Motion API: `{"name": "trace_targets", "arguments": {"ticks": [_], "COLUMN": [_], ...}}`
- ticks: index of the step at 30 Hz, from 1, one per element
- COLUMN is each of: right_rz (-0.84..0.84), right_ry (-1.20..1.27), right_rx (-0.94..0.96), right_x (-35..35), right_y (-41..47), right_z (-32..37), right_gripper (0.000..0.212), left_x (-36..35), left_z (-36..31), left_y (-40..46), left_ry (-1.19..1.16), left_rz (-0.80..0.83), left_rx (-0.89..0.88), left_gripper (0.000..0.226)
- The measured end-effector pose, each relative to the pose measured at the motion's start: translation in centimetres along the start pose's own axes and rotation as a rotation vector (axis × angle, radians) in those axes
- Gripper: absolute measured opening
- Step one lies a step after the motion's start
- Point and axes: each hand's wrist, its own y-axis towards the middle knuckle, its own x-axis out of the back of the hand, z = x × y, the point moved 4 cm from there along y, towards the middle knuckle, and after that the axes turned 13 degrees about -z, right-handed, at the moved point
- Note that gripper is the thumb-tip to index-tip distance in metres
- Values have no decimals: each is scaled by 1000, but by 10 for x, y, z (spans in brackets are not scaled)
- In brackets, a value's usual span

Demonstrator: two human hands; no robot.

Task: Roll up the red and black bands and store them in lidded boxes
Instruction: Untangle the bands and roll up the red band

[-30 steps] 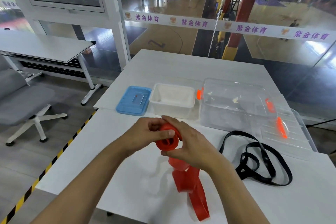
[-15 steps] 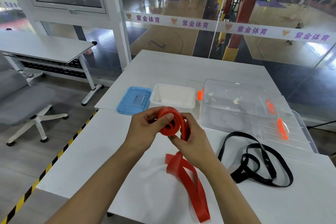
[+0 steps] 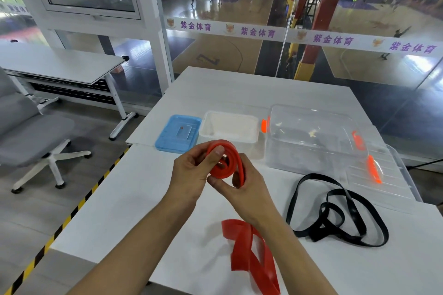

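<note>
Far to the left of the hands a grey office chair (image 3: 31, 134) stands on the floor beside a second white table (image 3: 57, 64), and a yellow-black floor tape (image 3: 72, 213) runs along the left table edge.

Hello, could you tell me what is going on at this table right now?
A person is rolling up the red band: the left hand and right hand both grip the coil above the table, its loose tail lying below. The black band lies unrolled. The white box and clear box stand open.
</note>
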Motion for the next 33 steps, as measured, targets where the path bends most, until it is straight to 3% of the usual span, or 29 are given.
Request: {"name": "trace_targets", "arguments": {"ticks": [3, 6, 8, 10, 13, 17, 21, 25, 31, 33], "right_rz": [52, 10, 57, 147, 268, 333, 302, 266, 225, 177], "right_ry": [48, 34, 4, -9, -58, -160, -148, -77, -30, -16], "right_rx": [-16, -48, -56, -61, -59, -47, -45, -65, -65, -20], "right_x": [-1, -2, 1, 6, 12, 4, 4, 12, 18, 14], "right_y": [-4, -2, 3, 7, 10, 7, 9, 10, 13, 9], "right_z": [3, 5, 4, 2, 0, -2, -1, 5, 2, 4], "right_gripper": [57, 53, 54, 50, 46, 61, 62, 55, 45, 62], "left_x": [1, 0, 1, 5, 13, 16, 18, 16, 13, 10], "left_z": [4, 10, 14, 13, 2, -19, -22, -13, -7, -3], "left_y": [-2, -1, 0, 1, 7, 18, 26, 22, 18, 15], "left_ry": [-52, -94, -75, -57, 89, 447, 555, 368, 207, 129], "left_rz": [21, 9, 34, 118, 317, 480, 452, 341, 182, 113], "left_rx": [65, 139, 172, 215, 198, 51, -61, -51, -11, 26], "left_gripper": [35, 51, 61, 57, 41, 36, 22, 37, 38, 40]}}
